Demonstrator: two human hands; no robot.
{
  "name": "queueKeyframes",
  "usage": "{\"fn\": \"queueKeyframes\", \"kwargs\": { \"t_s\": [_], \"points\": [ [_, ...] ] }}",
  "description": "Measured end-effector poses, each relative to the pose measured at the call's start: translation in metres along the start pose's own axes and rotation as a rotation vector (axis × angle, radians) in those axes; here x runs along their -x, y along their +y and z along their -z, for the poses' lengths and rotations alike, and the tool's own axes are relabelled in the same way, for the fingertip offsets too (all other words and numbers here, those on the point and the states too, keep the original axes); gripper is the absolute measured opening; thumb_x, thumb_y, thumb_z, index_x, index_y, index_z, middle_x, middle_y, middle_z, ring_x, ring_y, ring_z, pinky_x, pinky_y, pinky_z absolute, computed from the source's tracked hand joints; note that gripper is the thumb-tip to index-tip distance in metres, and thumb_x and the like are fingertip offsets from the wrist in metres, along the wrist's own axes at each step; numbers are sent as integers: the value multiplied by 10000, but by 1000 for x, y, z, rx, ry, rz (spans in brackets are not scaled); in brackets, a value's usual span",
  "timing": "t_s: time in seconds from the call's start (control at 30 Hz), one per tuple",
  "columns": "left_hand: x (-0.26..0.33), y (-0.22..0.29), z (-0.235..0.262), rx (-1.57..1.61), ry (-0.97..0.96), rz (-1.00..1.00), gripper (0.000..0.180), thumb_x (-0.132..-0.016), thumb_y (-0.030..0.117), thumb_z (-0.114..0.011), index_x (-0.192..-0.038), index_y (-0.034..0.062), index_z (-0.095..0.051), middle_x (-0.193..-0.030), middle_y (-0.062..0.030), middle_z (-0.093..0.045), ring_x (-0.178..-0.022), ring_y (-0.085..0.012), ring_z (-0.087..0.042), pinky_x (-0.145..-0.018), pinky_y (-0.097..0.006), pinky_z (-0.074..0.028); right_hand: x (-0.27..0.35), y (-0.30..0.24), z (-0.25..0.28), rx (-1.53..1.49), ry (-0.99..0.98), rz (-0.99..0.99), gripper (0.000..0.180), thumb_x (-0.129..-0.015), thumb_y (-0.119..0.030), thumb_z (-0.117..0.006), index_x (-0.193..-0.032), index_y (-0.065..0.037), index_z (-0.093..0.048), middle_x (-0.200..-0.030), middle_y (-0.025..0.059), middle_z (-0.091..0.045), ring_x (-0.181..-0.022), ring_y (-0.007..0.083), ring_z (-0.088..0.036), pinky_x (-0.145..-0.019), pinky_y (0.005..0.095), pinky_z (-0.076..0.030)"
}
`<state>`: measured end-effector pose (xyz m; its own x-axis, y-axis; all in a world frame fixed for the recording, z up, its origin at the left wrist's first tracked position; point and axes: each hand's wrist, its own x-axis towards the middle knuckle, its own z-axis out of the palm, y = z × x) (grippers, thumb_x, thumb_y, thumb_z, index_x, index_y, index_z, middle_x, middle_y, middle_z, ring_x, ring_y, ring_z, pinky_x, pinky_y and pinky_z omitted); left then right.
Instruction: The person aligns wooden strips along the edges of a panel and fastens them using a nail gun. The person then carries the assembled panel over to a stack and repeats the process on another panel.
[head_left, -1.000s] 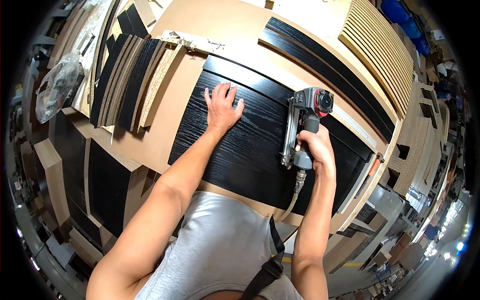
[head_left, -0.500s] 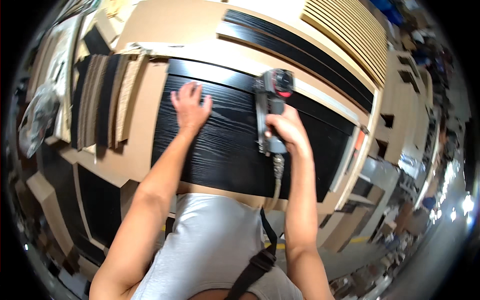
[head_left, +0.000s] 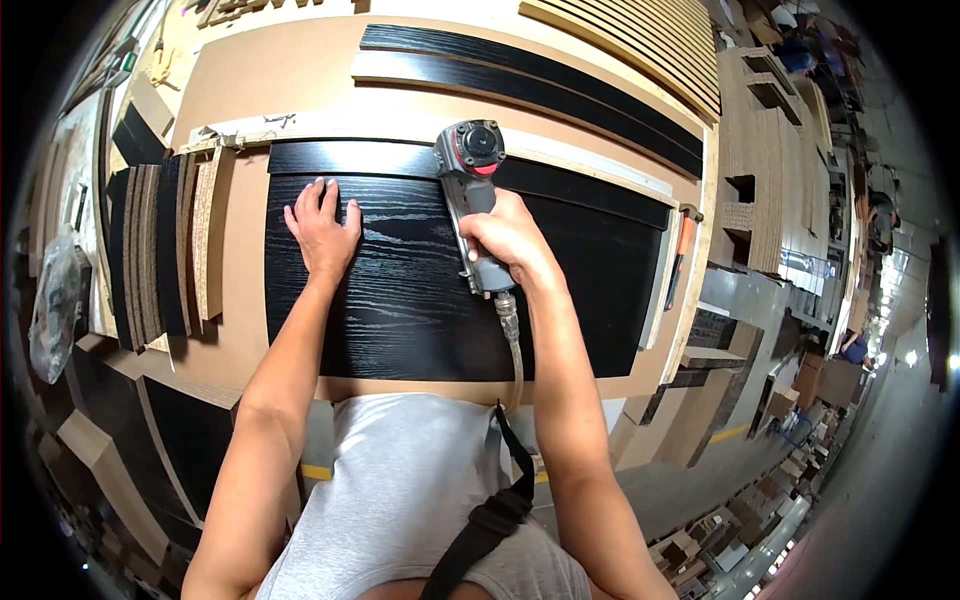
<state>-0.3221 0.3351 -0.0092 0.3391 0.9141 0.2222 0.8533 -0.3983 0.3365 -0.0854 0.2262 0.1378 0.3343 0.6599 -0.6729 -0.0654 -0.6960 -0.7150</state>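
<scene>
Holding steady over the black wood-grain panel (head_left: pixel 400 290), with the view swung since a second ago so that the panel sits squarer and fills the middle. Same grip and same flat palm as in both earlier pictures; tool head seemingly nearer the panel's far edge than before, though hard to separate from the head's own turn. Read as a judgement: fastening along that far edge in hand, panel pinned down, no sign of it shifting.

Nearest the panel's near edge: grey shirt and a dark shoulder strap (head_left: pixel 480 530), with both forearms crossing over that edge.

On the panel, right of its middle: right hand (head_left: pixel 510 240) closed tight round the handle of the pneumatic nail gun (head_left: pixel 472 190), fingers wrapped, trigger finger hidden beneath. Air hose (head_left: pixel 514 350) dropping from the handle base back across the near edge. Gun head with its red-and-grey cap sitting at the far edge, over the narrow black strip (head_left: pixel 380 160) butted there.

On the panel's left part: left hand (head_left: pixel 322 228) open, fingers spread, pressed flat on the surface, holding nothing.

Left of the panel: a row of board offcuts (head_left: pixel 170 250) standing on edge on the brown workbench (head_left: pixel 240 290).

Beyond the far edge: two long black strips (head_left: pixel 530 80), then pale slatted boards (head_left: pixel 640 50).
</scene>
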Motion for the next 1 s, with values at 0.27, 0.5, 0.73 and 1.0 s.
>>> {"fn": "queueKeyframes", "kwargs": {
  "t_s": [0.27,0.5,0.73,1.0],
  "points": [
    [-1,0,1,-4,-7,-17,445,-873,311,-694,-1249,75,-668,-1368,-106,-559,-1349,-274,-454,-1161,-629,-234,11,-13,-1,-33,-52,15,114,-742,27,-583,-847,5,-546,-630,60,-578,-490,136,-561,-471,297,-460],
    [-1,-3,6,4,16,-25,444,-880,333,-660,-1224,53,-674,-1353,-128,-575,-1345,-293,-454,-1156,-626,-241,7,-7,-5,-72,-30,37,93,-736,17,-613,-823,10,-584,-645,54,-598,-491,135,-571,-474,296,-457],
    [-1,1,8,58,2,16,456,-851,304,-705,-1240,69,-665,-1354,-124,-561,-1334,-297,-458,-1156,-630,-234,7,-9,-1,-116,-64,38,83,-726,41,-576,-804,15,-566,-648,67,-583,-494,153,-570,-475,297,-475],
    [0,0,6,81,12,19,459,-845,302,-713,-1234,62,-666,-1344,-122,-564,-1330,-294,-458,-1150,-641,-230,8,-18,-5,-70,-74,5,299,-705,28,-576,-1003,31,-599,-668,81,-591,-515,174,-581,-512,296,-488]
  ]
}}
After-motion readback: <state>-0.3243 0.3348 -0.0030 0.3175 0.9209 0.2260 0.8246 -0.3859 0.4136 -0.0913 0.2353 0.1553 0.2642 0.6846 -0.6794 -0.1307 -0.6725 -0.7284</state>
